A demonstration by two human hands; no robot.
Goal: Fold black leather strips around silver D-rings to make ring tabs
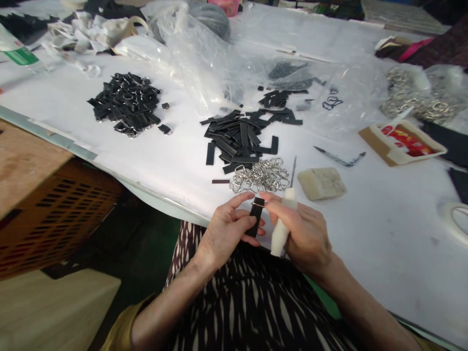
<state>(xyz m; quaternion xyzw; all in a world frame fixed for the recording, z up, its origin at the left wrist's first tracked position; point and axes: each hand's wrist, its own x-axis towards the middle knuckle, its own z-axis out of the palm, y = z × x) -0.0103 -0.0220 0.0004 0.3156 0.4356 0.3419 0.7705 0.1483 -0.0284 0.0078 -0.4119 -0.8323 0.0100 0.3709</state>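
Note:
My left hand [228, 226] pinches a short black strap [257, 214] between thumb and fingers, near the table's front edge. A thin metal ring sits across the strap's upper part, its outline partly hidden by fingers. My right hand [307, 229] grips an awl [281, 234] with a pale handle, its metal spike pointing up and away from me. The right fingertips also touch the strap's side at the ring. Just beyond my hands lies a heap of metal rings [261, 174]. Behind it spreads a pile of loose black strips [239, 134].
A pile of black straps with rings [126, 105] lies at left. On the right are a pale block [321, 183], a bent pointed tool [340, 157], an open box [405, 141] and a tape roll [457, 217]. Clear plastic bags [204, 63] spread behind. An orange crate [62, 219] stands below.

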